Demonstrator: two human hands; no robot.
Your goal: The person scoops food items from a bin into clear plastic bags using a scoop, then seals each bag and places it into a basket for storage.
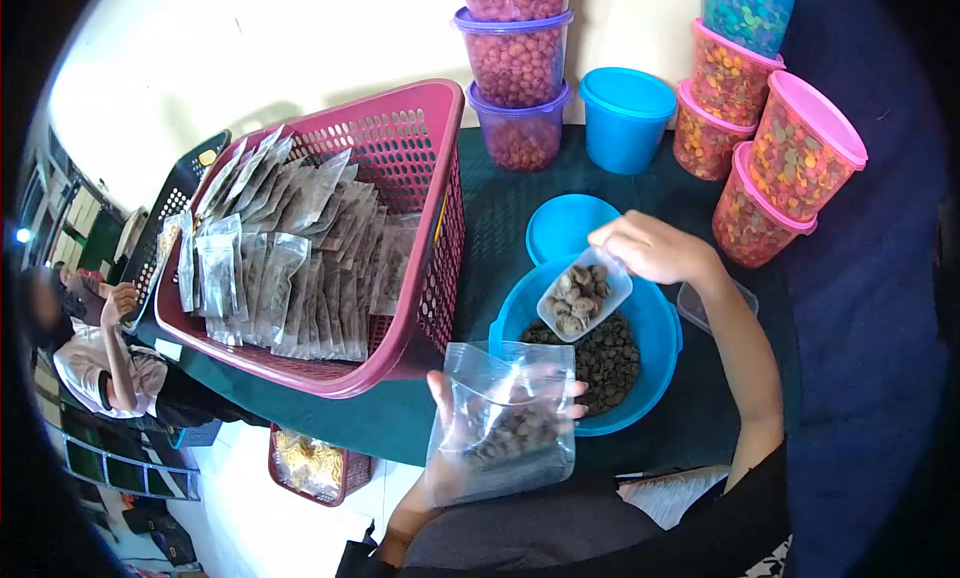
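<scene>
My right hand (655, 246) grips the rim of a small clear plastic container (612, 296), tilted over the blue tub. Inside it lie brownish, shrivelled dried pieces (577, 300). A clear zip pouch (505, 428) rests in my left hand (447, 418), whose fingers show behind and through the plastic. Some of the same brown pieces sit in the pouch. Below both hands stands the round blue tub (662, 373), partly filled with more dark brown pieces (610, 366). A blue lid (568, 228) lies behind the tub, partly covered by it.
A maroon basket (440, 178) of filled pouches (290, 258) stands left. Lidded tubs of red balls (517, 63), colourful sweets (800, 148) and a blue tub (627, 123) line the back. A clear lid (715, 303) lies right. Another person (110, 358) is at far left.
</scene>
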